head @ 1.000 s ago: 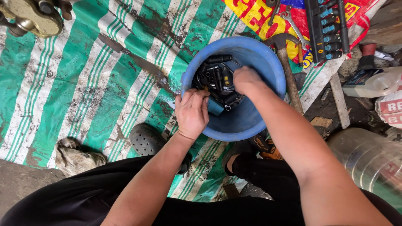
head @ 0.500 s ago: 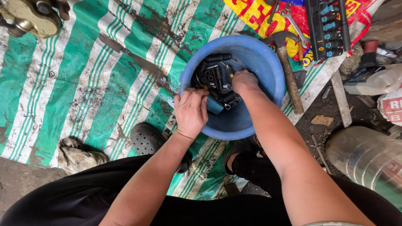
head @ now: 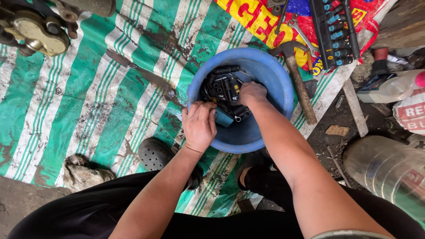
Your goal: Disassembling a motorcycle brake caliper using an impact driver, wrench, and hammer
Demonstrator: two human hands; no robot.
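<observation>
- Inside the blue bucket (head: 265,71), toward its 10 o'clock side, lies a heap of dark sockets and tool parts (head: 223,88); the longer pieces run roughly from 9 to 3 o'clock.
- The right hand (head: 251,94) is the nearer one: it rests on the heap's 3 o'clock edge, so the parts lie at about 9 o'clock from its grip. Its fingers curl down among the pieces, but whether that grip has closed on any one of them cannot be told.
- The left hand (head: 199,125) sits at the rim at 7 o'clock, knuckles up, fingers bent over the edge toward a small teal block (head: 223,118); its grip also cannot be made out.
- Both forearms come in from 6 o'clock, the right one crossing over the bucket's near rim.
- At 2 o'clock from the bucket a hammer (head: 297,77) lies with its handle running from 11 to 5 o'clock, and past it a socket rail (head: 332,33).
- Everything rests on a green-striped tarp (head: 88,88) spread on the ground, with a brass-coloured machine part (head: 37,33) at its 10 o'clock corner.
</observation>
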